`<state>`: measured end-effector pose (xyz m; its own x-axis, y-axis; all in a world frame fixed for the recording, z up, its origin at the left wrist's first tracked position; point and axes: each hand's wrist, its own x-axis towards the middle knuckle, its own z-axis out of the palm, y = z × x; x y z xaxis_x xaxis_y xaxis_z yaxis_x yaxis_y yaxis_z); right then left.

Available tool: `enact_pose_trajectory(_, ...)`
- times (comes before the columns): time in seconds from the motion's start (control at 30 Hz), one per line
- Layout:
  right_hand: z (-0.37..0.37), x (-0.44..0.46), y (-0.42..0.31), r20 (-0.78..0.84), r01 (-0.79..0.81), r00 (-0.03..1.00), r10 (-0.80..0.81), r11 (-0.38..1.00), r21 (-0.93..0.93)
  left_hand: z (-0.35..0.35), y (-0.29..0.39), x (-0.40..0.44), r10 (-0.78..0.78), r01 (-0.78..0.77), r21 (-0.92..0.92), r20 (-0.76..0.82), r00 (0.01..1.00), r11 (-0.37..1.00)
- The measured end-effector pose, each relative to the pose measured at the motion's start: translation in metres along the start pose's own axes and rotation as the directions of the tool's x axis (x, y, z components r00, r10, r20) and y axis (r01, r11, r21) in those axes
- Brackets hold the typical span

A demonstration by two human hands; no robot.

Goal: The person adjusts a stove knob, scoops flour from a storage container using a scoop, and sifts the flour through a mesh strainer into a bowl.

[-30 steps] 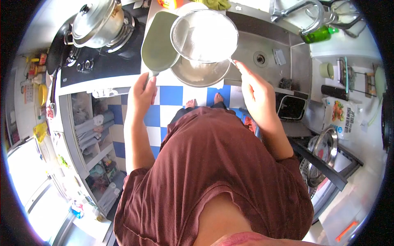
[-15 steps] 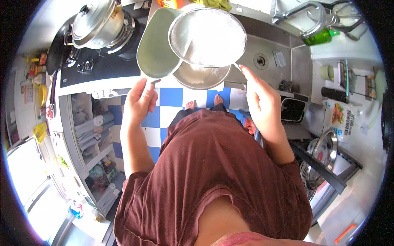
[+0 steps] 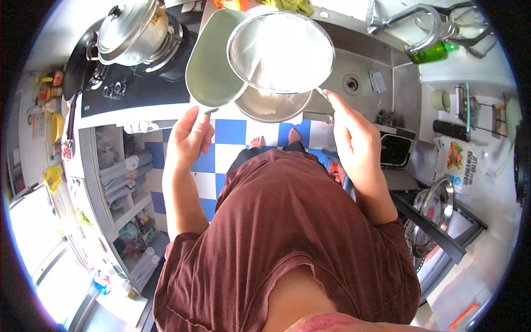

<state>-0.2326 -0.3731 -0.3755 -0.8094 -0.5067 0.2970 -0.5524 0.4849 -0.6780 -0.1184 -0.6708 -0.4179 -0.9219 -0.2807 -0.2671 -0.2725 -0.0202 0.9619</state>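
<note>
My left hand (image 3: 191, 135) is closed on the short handle of a green scoop-like container (image 3: 213, 66), tilted up beside a sieve. The fingers of my right hand (image 3: 354, 130) hold the thin handle of the round sieve (image 3: 282, 50), which has white powder in it. Below the sieve, partly hidden by it, a metal bowl (image 3: 271, 106) with pale powder sits at the counter's front edge. The container's right side overlaps the sieve's left rim.
A lidded pot (image 3: 133, 36) stands on the black stove (image 3: 138, 88) at the left. The steel sink (image 3: 345, 61) with its faucet (image 3: 426, 27) lies at the right. A green bottle (image 3: 428, 53) is behind it. A pulled-out rack (image 3: 431, 227) stands at the lower right.
The sieve and the green container have risen nearer the camera. The container has tilted and shows more of its inside. Both hands keep their grips and have moved slightly apart.
</note>
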Motion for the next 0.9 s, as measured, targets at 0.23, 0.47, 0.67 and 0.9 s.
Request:
enact_pose_trajectory(0.23, 0.029, -0.002, 0.039, 0.093, -0.210, 0.974, 0.207, 0.978, 0.016, -0.004, -0.008, 0.008, -0.107, 0.125, 0.165, -0.113, 0.988, 0.978)
enact_pose_trajectory(0.47, 0.043, -0.002, 0.054, 0.216, -0.314, 0.925, 0.311, 0.949, -0.021, 0.001, -0.017, 0.015, -0.143, 0.169, 0.265, -0.112, 0.983, 0.949)
enact_pose_trajectory(0.67, 0.057, -0.009, 0.074, 0.202, -0.282, 0.941, 0.271, 0.959, 0.029, 0.002, -0.021, 0.018, -0.149, 0.172, 0.257, -0.110, 0.983, 0.951)
enact_pose_trajectory(0.9, 0.050, -0.007, 0.061, 0.269, -0.373, 0.897, 0.352, 0.927, 0.031, 0.005, -0.023, 0.019, -0.144, 0.175, 0.284, -0.126, 0.981, 0.943)
